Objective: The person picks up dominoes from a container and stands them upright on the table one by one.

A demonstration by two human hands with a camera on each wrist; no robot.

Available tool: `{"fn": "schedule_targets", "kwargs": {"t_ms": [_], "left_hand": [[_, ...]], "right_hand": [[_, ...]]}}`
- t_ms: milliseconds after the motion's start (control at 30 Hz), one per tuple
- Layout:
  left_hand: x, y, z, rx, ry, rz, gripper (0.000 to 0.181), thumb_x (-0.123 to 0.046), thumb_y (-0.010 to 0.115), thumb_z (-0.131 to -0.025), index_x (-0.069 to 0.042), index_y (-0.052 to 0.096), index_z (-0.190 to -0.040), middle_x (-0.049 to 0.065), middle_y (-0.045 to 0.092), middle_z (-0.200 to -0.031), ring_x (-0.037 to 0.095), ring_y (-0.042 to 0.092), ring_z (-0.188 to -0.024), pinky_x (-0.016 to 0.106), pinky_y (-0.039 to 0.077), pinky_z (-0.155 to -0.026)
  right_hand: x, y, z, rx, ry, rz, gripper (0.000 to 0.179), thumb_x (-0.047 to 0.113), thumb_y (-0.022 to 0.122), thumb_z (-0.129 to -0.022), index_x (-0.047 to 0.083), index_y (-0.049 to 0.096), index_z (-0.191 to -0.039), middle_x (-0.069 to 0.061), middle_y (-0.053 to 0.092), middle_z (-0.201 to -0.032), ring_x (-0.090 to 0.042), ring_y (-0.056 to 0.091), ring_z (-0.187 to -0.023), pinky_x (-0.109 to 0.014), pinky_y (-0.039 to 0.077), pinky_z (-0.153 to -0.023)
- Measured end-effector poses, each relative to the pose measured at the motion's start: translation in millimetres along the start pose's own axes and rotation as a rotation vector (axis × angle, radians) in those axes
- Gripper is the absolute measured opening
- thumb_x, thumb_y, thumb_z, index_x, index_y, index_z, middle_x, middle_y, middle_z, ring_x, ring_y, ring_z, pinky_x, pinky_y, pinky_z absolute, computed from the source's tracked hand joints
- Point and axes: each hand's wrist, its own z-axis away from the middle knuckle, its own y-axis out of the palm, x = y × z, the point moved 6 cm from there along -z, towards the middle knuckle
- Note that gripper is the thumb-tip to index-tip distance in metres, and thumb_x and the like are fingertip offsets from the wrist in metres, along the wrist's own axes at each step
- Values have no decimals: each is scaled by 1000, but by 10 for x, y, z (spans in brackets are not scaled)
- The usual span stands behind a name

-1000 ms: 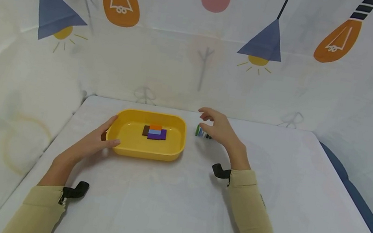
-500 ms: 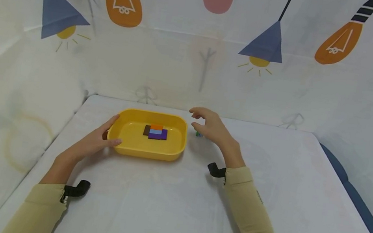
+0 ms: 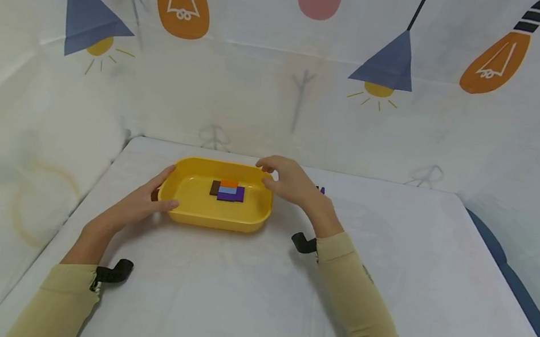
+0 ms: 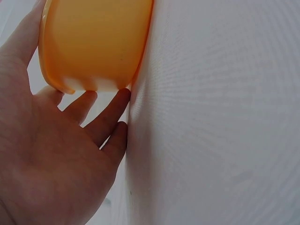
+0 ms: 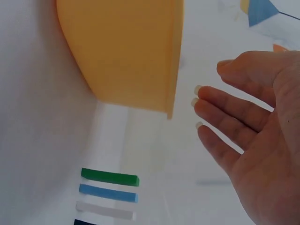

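Observation:
A yellow tray sits toward the back of the table. Inside it lie flat pieces: brown, orange, light blue and purple. My left hand holds the tray's left end, its thumb at the near side and its fingertips on the end wall in the left wrist view. Over the tray's right end hovers my right hand, fingers loosely bent around nothing. The right wrist view has it apart from the tray wall.
Beyond the right hand, green, blue, white and dark strips stand in a row on the table. Purple bits of that row peek out behind the wrist. A patterned cloth wall rises at the table's back edge.
My right hand has moved left from above the row of strips to the tray's right end. My left hand stays at the tray. The head view has shifted slightly.

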Motion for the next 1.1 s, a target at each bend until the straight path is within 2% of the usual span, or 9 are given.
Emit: {"fn": "schedule_targets", "kwargs": {"t_ms": [300, 633, 900, 1100], "left_hand": [[-8, -23, 12, -6, -3, 10, 97, -42, 65, -93, -39, -6, -158, 10, 3, -169, 40, 14, -152, 70, 18, -116], [21, 5, 25, -5, -1, 12, 96, -42, 65, -93, -40, -5, -158, 9, 3, -169, 40, 14, -152, 71, 18, -116], [57, 6, -12, -16, -2, -1, 96, -45, 64, -93, -38, -5, -159, 9, 5, -169, 39, 16, -152, 70, 18, -117], [41, 4, -22, -18, 2, -3, 96, -45, 64, -93, -37, -5, -159, 8, 5, -169, 39, 15, -153, 69, 16, -117]], "right_hand": [[82, 180, -190, 128, 16, 22, 39, 14, 60, -95, 9, 60, -134, -8, 65, -127, -20, 58, -113, -38, 51, -103], [24, 418, -324, 207, 41, 15, 39, 15, 60, -93, 13, 62, -132, -2, 66, -123, -16, 57, -105, -34, 51, -99], [169, 540, -363, 301, 60, -6, 40, 16, 62, -94, 12, 61, -134, -5, 65, -125, -19, 57, -107, -34, 51, -100], [255, 639, -380, 366, 38, 71, 40, 17, 63, -95, 14, 60, -135, -1, 64, -128, -16, 58, -110, -32, 51, -101]]}}
